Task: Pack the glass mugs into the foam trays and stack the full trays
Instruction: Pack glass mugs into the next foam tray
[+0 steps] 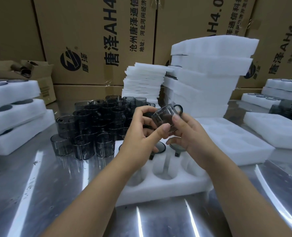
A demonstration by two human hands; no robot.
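**Q:** What do the two hands hold?

**A:** One smoky glass mug, tilted on its side above the foam tray, with its handle uppermost and to the right. The left hand grasps it with the thumb pressed to the near wall and the fingers curled at the far rim. The right hand grasps it as well, with the thumb laid across the wall and the fingers wrapped beneath.

**Q:** Where does the tray lie, and what is in it?

**A:** It lies flat on the metal table, directly below the hands. Its far row holds two seated mugs, partly hidden by the hands, their handles set in notches toward the viewer. The near-row pockets show bare white foam.

**Q:** What surrounds it?

**A:**
- **Left of the tray:** loose mugs stand crowded together, some resting on others.
- **Left edge:** a stack of filled trays, with dark discs showing in the pockets.
- **Behind the hands:** a tall stack of trays, which leans, with a lower pile of thin foam sheets beside it.
- **Right of the front tray:** a second tray with shallow pockets, just beside it.
- **Background:** printed cartons.
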